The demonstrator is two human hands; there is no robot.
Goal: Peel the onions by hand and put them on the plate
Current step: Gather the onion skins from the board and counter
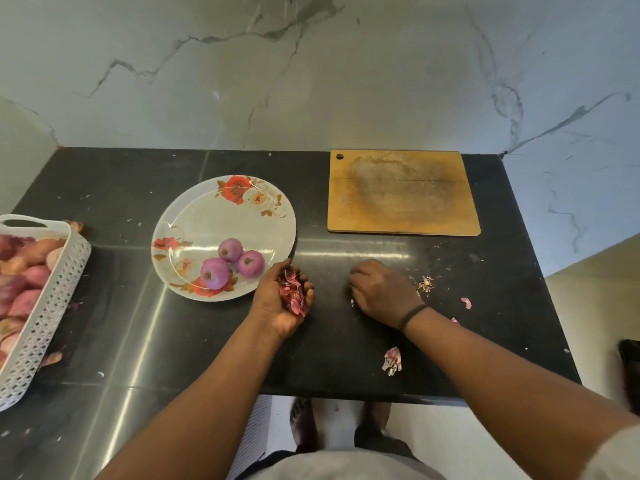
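Head view: a black stone tabletop (pixel 173 341) runs up to a veined marble wall (pixel 311 81), and every place here is given from the flowered plate (pixel 214 216) lying left of centre. To the right of the plate and a little farther back lies a worn wooden cutting board (pixel 401 192) with a hole in one corner. Well to the left of the plate, at the frame edge, stands a white lattice basket (pixel 52 299) filled with unpeeled onions (pixel 24 271). On the near right part of the plate sit three peeled onions (pixel 230 263), purple and glossy, touching one another. Just beside the plate's near right rim, the left hand (pixel 277 299) is turned palm up, its grip cupped around a heap of onion skins (pixel 292 292). Farther right of the plate, the right hand (pixel 381 289) rests palm down on the tabletop, a dark band on its wrist; its fingers are curled under and whether they hold anything cannot be told. More loose peel scraps (pixel 392 360) lie right of the plate, around and nearer than that hand.
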